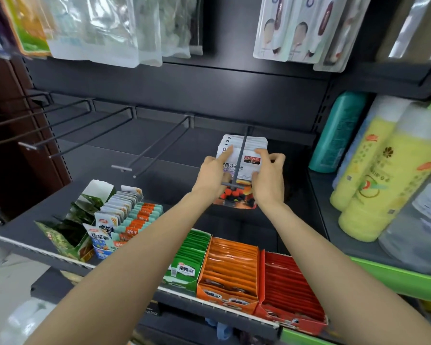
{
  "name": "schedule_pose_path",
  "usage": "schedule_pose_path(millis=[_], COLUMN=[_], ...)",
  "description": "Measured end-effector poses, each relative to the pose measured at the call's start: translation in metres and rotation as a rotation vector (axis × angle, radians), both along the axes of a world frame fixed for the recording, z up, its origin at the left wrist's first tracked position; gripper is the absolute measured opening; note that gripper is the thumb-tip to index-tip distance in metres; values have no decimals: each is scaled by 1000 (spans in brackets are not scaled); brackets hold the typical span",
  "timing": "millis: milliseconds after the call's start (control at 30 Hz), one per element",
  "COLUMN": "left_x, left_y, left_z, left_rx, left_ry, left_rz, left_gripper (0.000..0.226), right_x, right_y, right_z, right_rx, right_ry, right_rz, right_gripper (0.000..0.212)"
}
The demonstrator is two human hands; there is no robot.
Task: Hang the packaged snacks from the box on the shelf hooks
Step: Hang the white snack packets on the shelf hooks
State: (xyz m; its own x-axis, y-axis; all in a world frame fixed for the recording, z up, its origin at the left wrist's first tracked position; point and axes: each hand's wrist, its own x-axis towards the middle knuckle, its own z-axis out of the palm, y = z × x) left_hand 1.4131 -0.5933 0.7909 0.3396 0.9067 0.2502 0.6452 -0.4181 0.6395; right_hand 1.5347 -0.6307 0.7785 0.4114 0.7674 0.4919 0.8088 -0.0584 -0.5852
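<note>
Several white snack packets with berry pictures hang stacked on a dark shelf hook at the right end of the hook rail. My left hand holds the left edge of the front packet, index finger stretched along its top. My right hand grips the packet's right edge, fingers curled round it. The hook's rod runs down in front of that packet between my hands. No box of these snacks is in view.
Bare hooks stick out to the left along the same rail. Below, a shelf carries open display boxes of green, orange and red sachets. Yellow bottles and a teal bottle stand at right. Bagged goods hang above.
</note>
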Motion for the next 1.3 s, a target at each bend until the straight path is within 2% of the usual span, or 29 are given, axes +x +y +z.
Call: schedule_pose_path(millis=[200,433,500,667,867,967,1100,1300], left_x=[-5,-30,-41,-79,-148,-190,-238,-277], left_y=[-2,-29,-40,-82,-147,-182,-219,-245], left_z=[1,-11,-17,-32,-62,-85,-124,-156], left_rx=[47,84,92,90,17,-10,-147,-235], left_ry=[-6,-148,-154,-116,79,180,346,774], left_rz=[14,37,39,31,-2,-28,-97,-259], left_gripper=[61,52,43,14,7,15,21,57], right_x=[3,-12,-23,-59,-131,-170,-209,-232], right_y=[0,-29,-45,-92,-159,-191,-230,-260], right_z=[-6,-19,-21,-31,-70,-100,-143,-196], right_rx=[1,-9,-8,-98,-297,-420,-575,-813], right_ry=[64,-80,-51,26,69,104,133,24], right_rz=[88,-71,-56,111,192,225,229,225], right_gripper=[59,76,70,32,26,25,28,50])
